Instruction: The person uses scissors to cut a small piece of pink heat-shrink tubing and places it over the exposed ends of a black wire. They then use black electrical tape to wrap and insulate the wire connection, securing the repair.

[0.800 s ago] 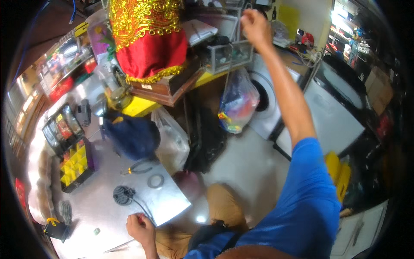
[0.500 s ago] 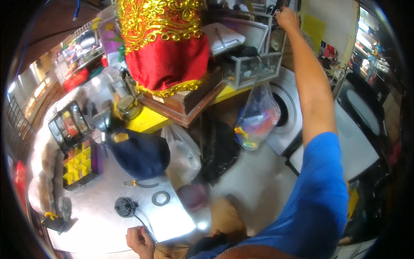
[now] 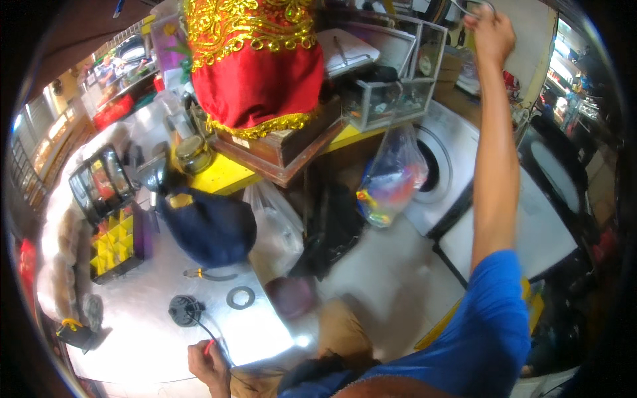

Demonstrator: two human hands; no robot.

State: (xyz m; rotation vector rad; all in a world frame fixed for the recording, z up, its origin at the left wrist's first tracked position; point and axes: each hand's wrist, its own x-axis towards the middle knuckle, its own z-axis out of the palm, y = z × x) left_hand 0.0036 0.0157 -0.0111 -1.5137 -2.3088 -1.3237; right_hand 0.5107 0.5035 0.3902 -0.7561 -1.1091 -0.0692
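Your right arm has climbed since the earlier frames: the right hand [image 3: 490, 33] now sits higher and further right of the red and gold cloth [image 3: 255, 63], past the glass display case [image 3: 391, 73], with the fingers curled around a thin wire loop [image 3: 472, 6] at the top edge of view. How firm that grip is cannot be told, since the loop is half cut off by the rim.

Your left hand [image 3: 207, 361] has barely shifted. It rests low on the metal worktop [image 3: 146, 331], well below the cloth, pinching a small red-tipped piece on the black lead that runs to the round black part [image 3: 185, 309]. A grey ring [image 3: 240, 297] lies just right of that part, and pliers [image 3: 206, 274] lie between it and the dark blue bag [image 3: 209, 225].

This looks like a fetching step: you seem to be taking the loop from overhead while the lead is kept pinned. The next move would call for a clean lift clear of the case's corner, and a steady left pinch so the lead does not drag the black part.
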